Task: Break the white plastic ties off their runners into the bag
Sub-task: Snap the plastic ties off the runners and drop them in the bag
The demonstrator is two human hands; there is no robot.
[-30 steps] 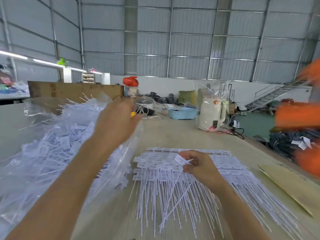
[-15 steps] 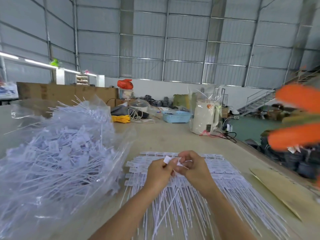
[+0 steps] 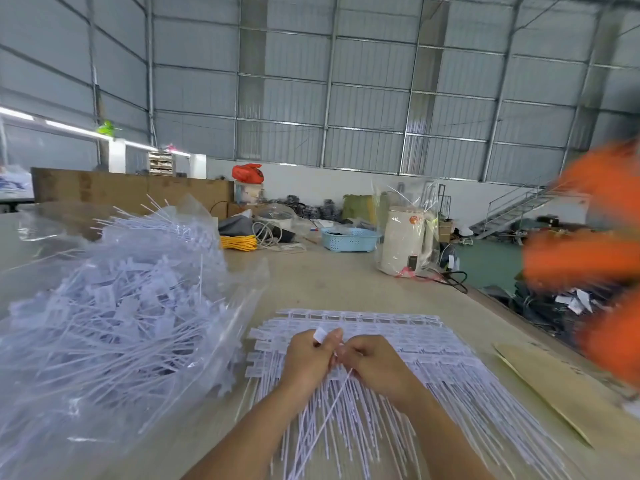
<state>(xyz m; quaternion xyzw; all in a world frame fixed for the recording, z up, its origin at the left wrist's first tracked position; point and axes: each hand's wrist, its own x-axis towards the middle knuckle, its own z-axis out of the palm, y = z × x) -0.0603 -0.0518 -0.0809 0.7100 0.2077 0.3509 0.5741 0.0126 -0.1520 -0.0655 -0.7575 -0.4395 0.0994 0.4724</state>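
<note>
A stack of white plastic ties on runners (image 3: 408, 337) lies fanned out on the table in front of me. My left hand (image 3: 308, 362) and my right hand (image 3: 372, 365) meet above its near middle. Both pinch one white tie (image 3: 320, 335); its flat tag sticks up between my fingers and its thin tail hangs down toward me. To the left stands a big clear plastic bag (image 3: 114, 306), open toward the stack and heaped with loose white ties.
A cardboard sheet (image 3: 554, 393) lies at the table's right edge. Blurred orange shapes (image 3: 588, 261) move at the far right. A white kettle (image 3: 405, 244), a blue basket (image 3: 349, 239) and a yellow cord (image 3: 239, 242) sit at the table's far end.
My left hand came back from the bag to the stack and joined my right hand on the tie. The camera view has shifted slightly.
</note>
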